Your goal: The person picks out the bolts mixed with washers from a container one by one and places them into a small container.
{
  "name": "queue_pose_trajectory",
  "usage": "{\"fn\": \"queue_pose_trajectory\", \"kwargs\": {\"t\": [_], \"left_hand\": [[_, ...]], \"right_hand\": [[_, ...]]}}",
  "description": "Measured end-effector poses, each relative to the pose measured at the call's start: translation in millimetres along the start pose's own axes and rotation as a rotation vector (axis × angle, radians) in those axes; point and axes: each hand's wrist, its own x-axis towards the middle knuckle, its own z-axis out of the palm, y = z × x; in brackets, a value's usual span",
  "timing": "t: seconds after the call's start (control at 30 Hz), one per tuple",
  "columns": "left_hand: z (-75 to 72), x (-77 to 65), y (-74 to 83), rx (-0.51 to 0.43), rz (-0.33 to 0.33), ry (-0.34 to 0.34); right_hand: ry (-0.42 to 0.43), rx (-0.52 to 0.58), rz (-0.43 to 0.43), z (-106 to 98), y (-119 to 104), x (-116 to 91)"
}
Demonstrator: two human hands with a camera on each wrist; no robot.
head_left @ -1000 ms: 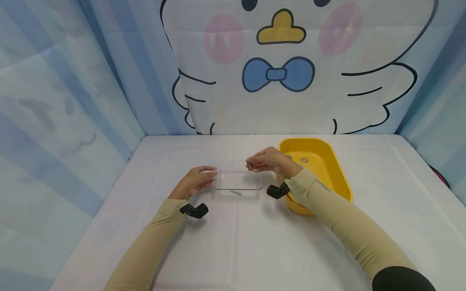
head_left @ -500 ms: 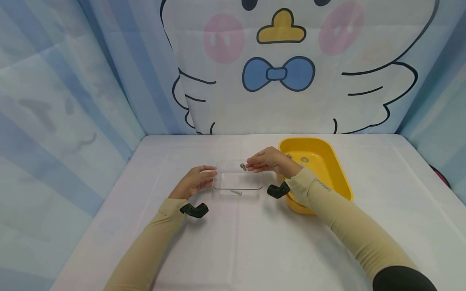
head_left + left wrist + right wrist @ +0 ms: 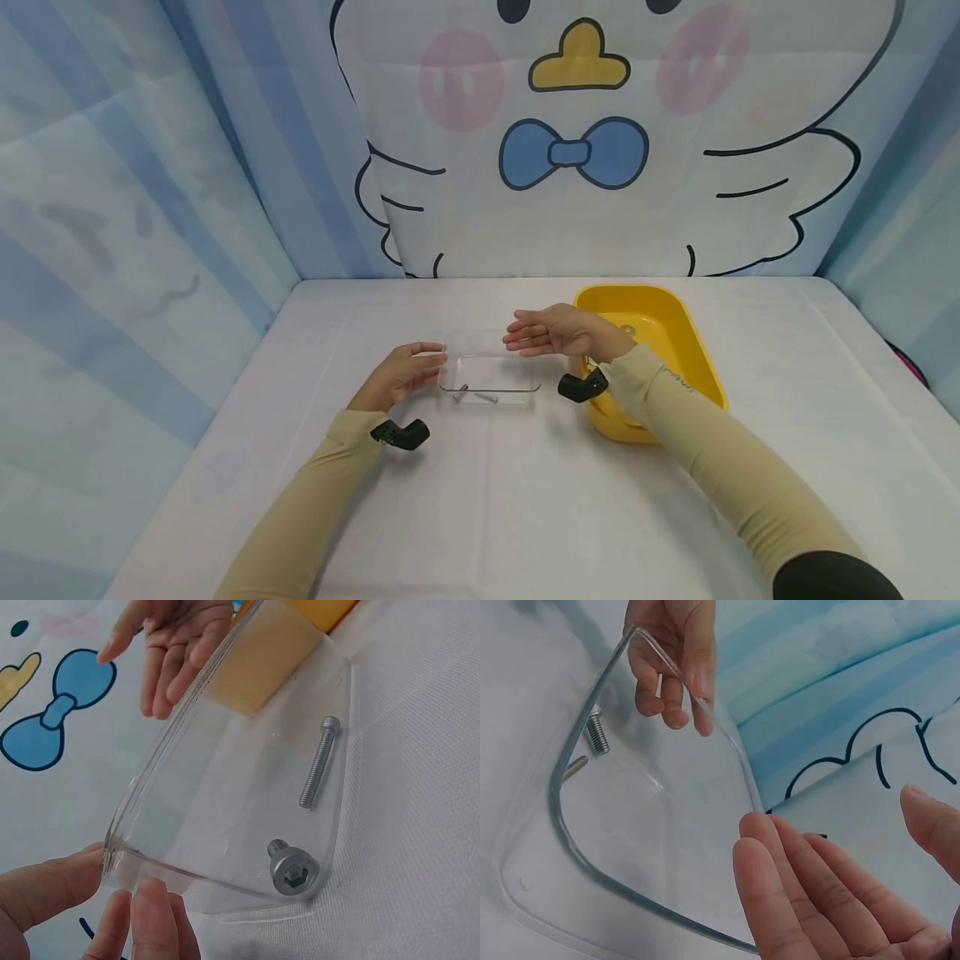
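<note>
A clear plastic box stands on the white table between the hands. My left hand holds its left side, thumb and fingers at the rim. Inside the box, in the left wrist view, lie a long thin socket-head bolt and a thicker socket-head bolt with its hex recess facing the camera. Over the box's right side hovers my right hand, fingers extended, thumb apart and nothing in its grasp. In the right wrist view its fingers come close to the box's rim.
To the right of the box is a yellow tray, partly covered by the right forearm. A washer-like metal ring shows inside it. A printed curtain rises behind the table's back edge.
My right hand has let go of the thicker bolt, which has dropped into the box beside the thin one. Its fingers have spread. My left hand has stayed at the box.
</note>
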Motion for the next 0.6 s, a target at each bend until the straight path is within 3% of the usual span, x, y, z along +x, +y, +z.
{"fn": "queue_pose_trajectory", "kwargs": {"t": [0.37,0.6], "left_hand": [[-0.8,1.0,-1.2,0.0,0.009,-0.02],[1.7,-0.3,2.1,-0.004,-0.026,0.015]], "right_hand": [[-0.025,-0.015,-0.048,-4,-10,-19],[-0.045,-0.075,-0.074,-18,-15,-40]]}}
